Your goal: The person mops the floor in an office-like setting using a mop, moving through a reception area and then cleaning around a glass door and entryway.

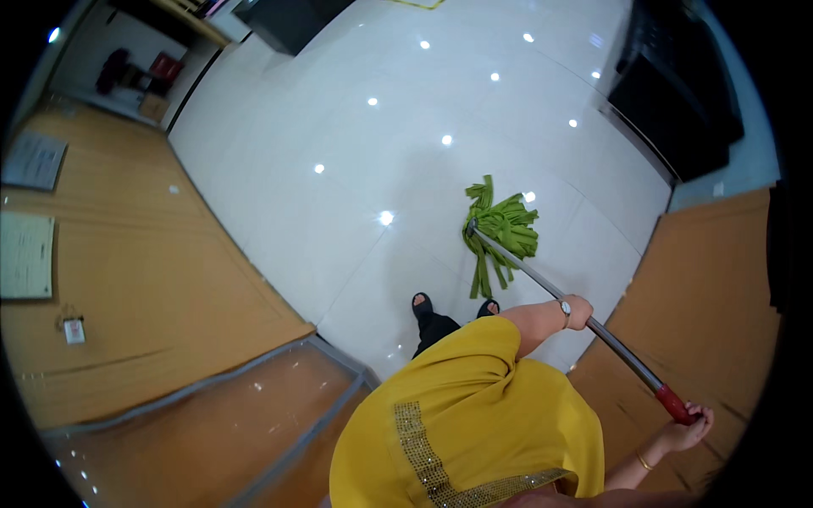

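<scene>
A string mop with a head of green cloth strips (508, 225) lies spread on the glossy white tile floor (286, 209), ahead of my feet. Its metal pole (625, 355) slants down to the right towards me. My left hand (578, 312), with a watch on the wrist, is wrapped around the middle of the pole. At the upper end, my right hand (692, 427) holds the red grip (673, 404); a bangle circles that wrist. Both feet, in dark open-toed sandals (422, 305), stand just behind the mop strips.
A wooden panel (159, 254) with notices runs along the left, beside a grey-framed clear panel (209, 432). Another wooden panel (711, 273) borders the right. Black furniture (673, 114) stands at upper right, a dark box-like unit (289, 25) at the top.
</scene>
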